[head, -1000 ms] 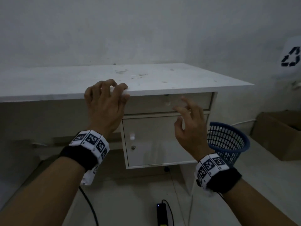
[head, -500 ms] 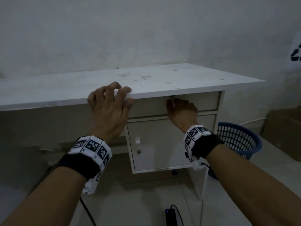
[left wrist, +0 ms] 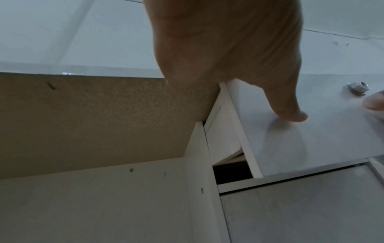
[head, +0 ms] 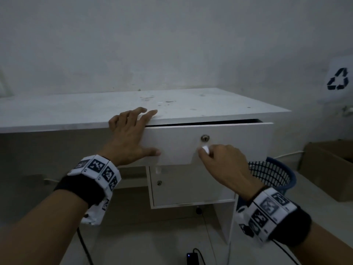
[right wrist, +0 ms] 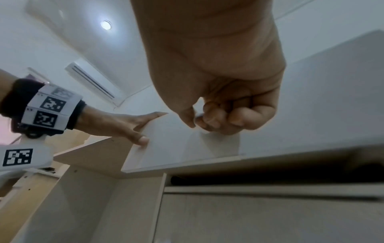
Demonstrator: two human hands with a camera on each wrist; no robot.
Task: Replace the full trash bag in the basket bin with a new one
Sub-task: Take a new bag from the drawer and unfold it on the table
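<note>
**Drawer stands ajar under white worktop, blue basket bin waits beside it**

Head view: The left hand (head: 129,138) lies spread over the front edge of the white worktop (head: 76,111), fingers straight on top and thumb pressed flat against the face of the drawer (head: 229,144). A dark gap shows between the drawer front and the worktop above it. The right hand (head: 223,165) is curled, its fingertips pinching a small pale knob (head: 206,149) just below the round metal lock (head: 205,138). Beneath the drawer sits a closed cabinet door (head: 191,188). The blue mesh basket bin (head: 275,175) stands on the floor to the right of the cabinet, partly hidden behind the right forearm; whether it holds a bag cannot be told. Further right is a cardboard box (head: 328,169), and a recycling sign (head: 338,79) hangs on the wall. A small black device (head: 190,259) with a lit dot lies on the floor, cables running from it.

Left wrist view: The left hand (left wrist: 228,49) is open, thumb tip touching the drawer front (left wrist: 311,131). The drawer's side panel shows where it stands out from the cabinet, and the lock (left wrist: 357,87) is near the right edge.

Right wrist view: The right hand (right wrist: 220,82) is closed in a pinch against the drawer front (right wrist: 176,148), thumb meeting curled fingers; the knob itself is barely visible. The left hand (right wrist: 124,125) rests at the drawer's far corner. An air conditioner (right wrist: 91,82) and a ceiling light (right wrist: 105,25) are overhead.
</note>
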